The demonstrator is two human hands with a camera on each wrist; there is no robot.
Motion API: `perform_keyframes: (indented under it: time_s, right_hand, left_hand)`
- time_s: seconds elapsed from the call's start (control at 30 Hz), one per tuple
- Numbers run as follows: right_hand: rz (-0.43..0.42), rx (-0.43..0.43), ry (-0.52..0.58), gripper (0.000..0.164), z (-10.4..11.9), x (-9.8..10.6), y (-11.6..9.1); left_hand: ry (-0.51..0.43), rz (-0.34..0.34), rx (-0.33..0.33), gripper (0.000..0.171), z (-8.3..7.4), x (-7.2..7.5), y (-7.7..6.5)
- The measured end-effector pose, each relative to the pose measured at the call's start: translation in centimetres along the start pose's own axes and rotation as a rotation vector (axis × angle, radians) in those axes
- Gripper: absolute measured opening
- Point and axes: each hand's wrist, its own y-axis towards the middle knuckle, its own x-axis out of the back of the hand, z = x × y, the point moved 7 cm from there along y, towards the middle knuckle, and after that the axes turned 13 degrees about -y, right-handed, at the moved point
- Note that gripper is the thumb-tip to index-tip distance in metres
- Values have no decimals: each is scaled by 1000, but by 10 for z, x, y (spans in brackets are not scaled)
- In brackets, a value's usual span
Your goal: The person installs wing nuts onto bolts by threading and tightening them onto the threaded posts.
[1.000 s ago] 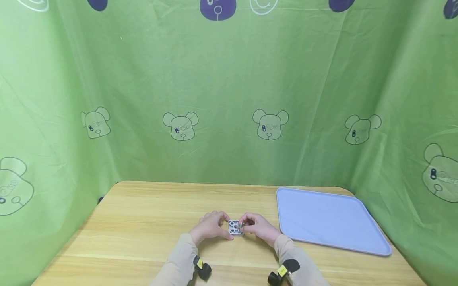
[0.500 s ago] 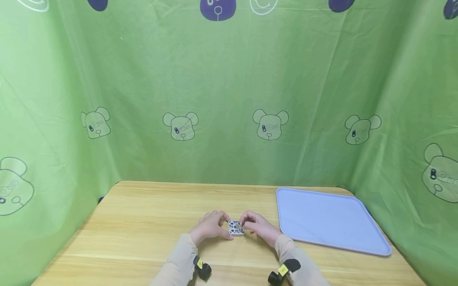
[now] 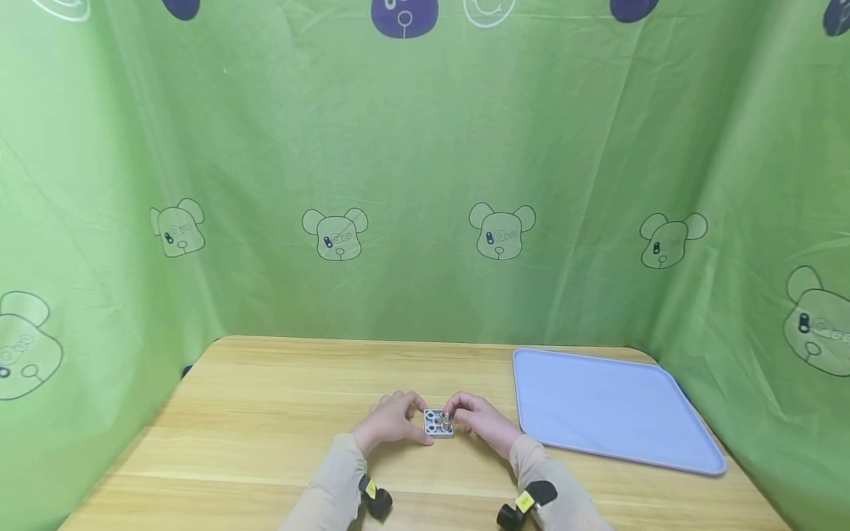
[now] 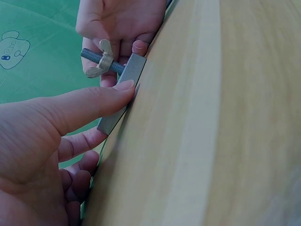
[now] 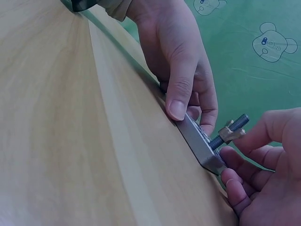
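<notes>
A small square metal block (image 3: 437, 431) with round holes lies on the wooden table, between both hands. From its top a threaded bolt (image 4: 91, 55) sticks up, carrying a wing nut (image 5: 229, 133) partway along its shank. My left hand (image 3: 392, 422) grips the block from the left, thumb (image 4: 113, 96) on the near side and a finger on the far side. On the right, my right hand (image 3: 486, 423) has its bent fingers round the wing nut, one fingertip right at a wing. Its lower fingertips (image 5: 230, 176) rest close against the block's edge.
A pale blue tray (image 3: 611, 413) lies at the right rear of the wooden table (image 3: 279, 383). Green curtains (image 3: 418, 147) with bear prints surround the table on the back and sides. Black wrist cameras (image 3: 377, 501) sit on both sleeves.
The right hand's thumb and fingers have shifted about the wing nut, drawing back and bending again. The left hand and the block have stayed in place.
</notes>
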Motion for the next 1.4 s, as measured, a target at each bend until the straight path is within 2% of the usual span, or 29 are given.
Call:
perform_keyframes:
  time_s: [0.3, 0.6, 1.17, 1.4]
  right_hand:
    - [43, 53, 16, 39, 1, -3, -1]
    - [29, 54, -3, 26, 0, -4, 2]
    - [-10, 50, -12, 27, 0, -4, 3]
    - [14, 42, -3, 27, 2, -2, -1]
  left_hand:
    - [3, 5, 0, 52, 0, 0, 0]
    - [-9, 9, 5, 52, -1, 0, -1]
    - [-1, 10, 1, 53, 0, 1, -1]
    - [-4, 7, -1, 52, 0, 1, -1]
